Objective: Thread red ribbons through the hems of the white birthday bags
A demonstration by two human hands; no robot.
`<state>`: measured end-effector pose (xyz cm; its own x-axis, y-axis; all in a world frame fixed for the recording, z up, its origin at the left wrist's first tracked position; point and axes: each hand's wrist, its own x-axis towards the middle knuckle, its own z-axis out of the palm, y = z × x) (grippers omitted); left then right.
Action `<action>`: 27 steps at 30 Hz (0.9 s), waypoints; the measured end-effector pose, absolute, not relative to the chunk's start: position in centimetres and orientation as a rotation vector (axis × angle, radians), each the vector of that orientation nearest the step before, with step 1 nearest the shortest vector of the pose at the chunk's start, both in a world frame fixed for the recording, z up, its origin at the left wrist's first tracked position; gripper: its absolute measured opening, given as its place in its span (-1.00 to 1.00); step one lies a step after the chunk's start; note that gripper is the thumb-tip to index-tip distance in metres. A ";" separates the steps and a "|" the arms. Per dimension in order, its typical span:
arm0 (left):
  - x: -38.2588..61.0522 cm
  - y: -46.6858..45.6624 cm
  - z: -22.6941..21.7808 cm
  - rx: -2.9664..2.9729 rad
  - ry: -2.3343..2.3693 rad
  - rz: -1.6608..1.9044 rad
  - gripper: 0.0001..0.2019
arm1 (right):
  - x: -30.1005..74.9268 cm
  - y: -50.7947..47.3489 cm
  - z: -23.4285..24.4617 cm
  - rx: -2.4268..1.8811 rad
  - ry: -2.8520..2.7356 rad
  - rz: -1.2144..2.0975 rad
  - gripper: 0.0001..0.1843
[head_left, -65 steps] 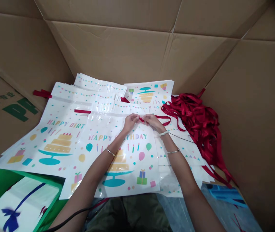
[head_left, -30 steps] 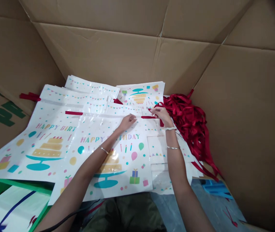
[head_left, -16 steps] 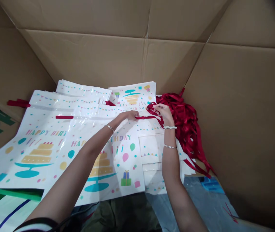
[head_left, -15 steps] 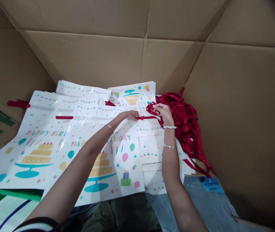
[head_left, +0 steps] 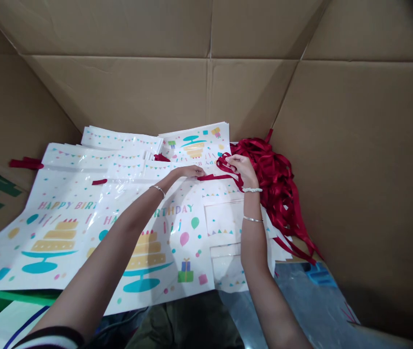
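One red ribbon point(head_left: 219, 177) | right hand point(head_left: 243, 169) — fingers pinching it | left hand point(head_left: 191, 171) — over printed sheet point(head_left: 188, 242), grip unclear

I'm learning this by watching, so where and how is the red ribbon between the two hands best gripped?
Probably pinch the ribbon by its left end, coming from the left, beside the left hand: that stretch runs nearly straight, while its other end curls into loops at the right hand.

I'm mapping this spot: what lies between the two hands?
A red ribbon runs from the left hand toward the right hand, over printed white sheets, in the head view.
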<state>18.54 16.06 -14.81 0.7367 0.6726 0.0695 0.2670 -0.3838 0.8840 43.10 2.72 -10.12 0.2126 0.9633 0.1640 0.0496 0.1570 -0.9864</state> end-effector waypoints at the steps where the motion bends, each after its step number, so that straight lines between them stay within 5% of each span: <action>1: 18.6 16.2 -14.8 1.963 0.723 0.553 -0.92 | 43.1 2.7 -10.1 -1.201 -1.152 0.916 -0.63; 27: 20.9 18.9 -14.9 2.377 0.550 0.132 -0.91 | 42.5 2.1 -9.4 -1.218 -1.077 0.965 -0.69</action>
<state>20.94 18.95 -14.89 0.9054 0.4215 -0.0517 0.3519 -0.6766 0.6469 42.55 2.13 -9.41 0.2310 0.9669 0.1081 -0.0026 0.1117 -0.9937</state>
